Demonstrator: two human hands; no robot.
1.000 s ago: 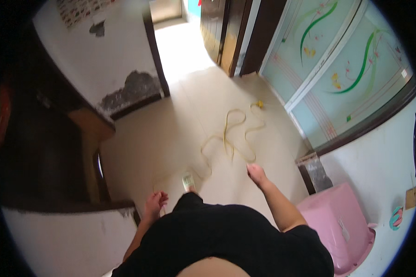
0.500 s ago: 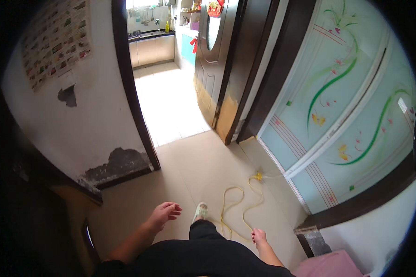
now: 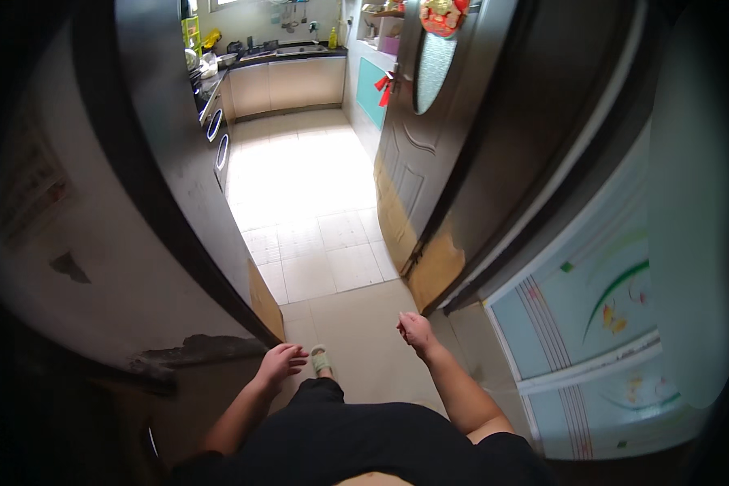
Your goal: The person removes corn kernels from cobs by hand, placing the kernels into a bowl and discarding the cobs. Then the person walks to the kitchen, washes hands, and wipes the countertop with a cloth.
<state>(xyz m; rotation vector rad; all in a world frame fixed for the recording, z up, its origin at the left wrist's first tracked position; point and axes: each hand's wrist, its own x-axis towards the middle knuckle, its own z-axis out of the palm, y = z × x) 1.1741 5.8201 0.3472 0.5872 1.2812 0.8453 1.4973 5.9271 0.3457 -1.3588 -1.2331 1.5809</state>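
Observation:
My left hand (image 3: 282,364) hangs low beside the left door frame, its fingers loosely stretched and a little apart, with nothing in it. In front of me on the right, my right hand (image 3: 415,330) is raised over the tiled floor (image 3: 356,324), its fingers curled in. No object shows in the right hand. Below and between the hands, one foot in a pale green slipper (image 3: 321,360) is on the floor. Ahead, a dark brown door (image 3: 413,154) stands swung inward, with a red bow on its handle and an oval glass pane.
Past the doorway, a kitchen counter (image 3: 283,55) with a sink runs along the far wall. Frosted sliding glass doors (image 3: 616,316) with painted flowers are at the right. A dark door frame (image 3: 186,219) and a wall with peeling paint (image 3: 202,348) border the left.
I have moved toward the kitchen doorway, and more of the kitchen shows. My right hand has swung forward and up. The yellow cord on the floor has passed out of view.

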